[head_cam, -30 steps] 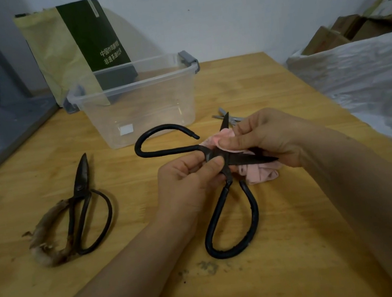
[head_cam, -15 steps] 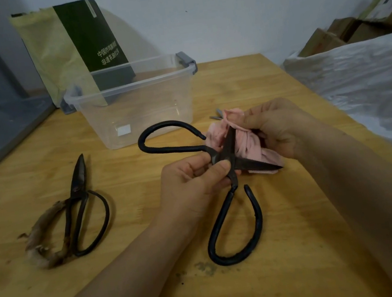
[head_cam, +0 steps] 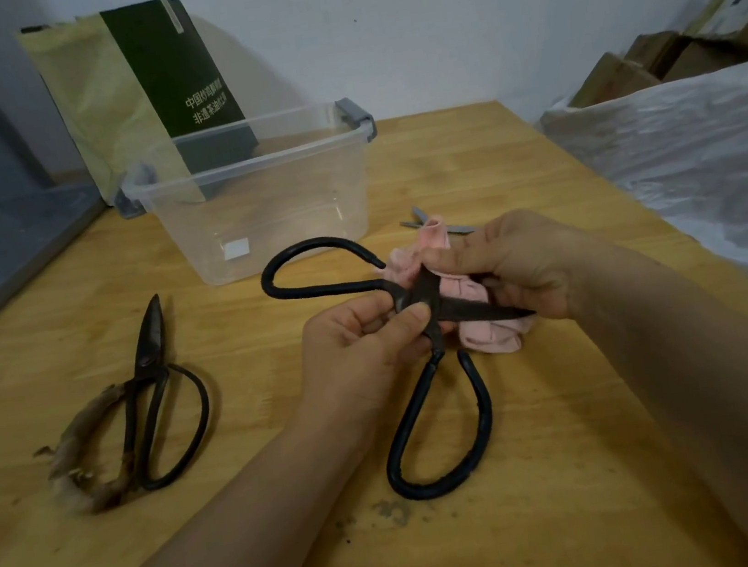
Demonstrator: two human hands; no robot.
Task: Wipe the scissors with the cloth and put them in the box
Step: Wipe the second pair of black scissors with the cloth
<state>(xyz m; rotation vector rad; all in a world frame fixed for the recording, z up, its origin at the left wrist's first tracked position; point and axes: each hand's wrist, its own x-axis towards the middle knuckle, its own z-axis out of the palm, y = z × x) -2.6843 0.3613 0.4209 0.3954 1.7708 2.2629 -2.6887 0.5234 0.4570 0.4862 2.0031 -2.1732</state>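
Large black scissors (head_cam: 477,310) held open over a wooden counter (head_cam: 554,450), a pink cloth (head_cam: 490,339) bunched against the blades.

The left hand (head_cam: 362,347) pinches the scissors at the pivot, while the right hand (head_cam: 518,263) grips the cloth, pressing it to one blade. The clear plastic box (head_cam: 267,221) stands just behind them. The counter is pale yellow wood with dark smudges (head_cam: 390,511) near the front edge. An older pair of scissors (head_cam: 148,363) with a frayed wrapped handle lies to the left. A small grey pair (head_cam: 420,216) peeks out behind the cloth. A green-and-yellow paper bag (head_cam: 169,71) leans against the white wall (head_cam: 420,12). On the right are a crinkled plastic sheet (head_cam: 707,169) and cardboard cartons (head_cam: 648,57).
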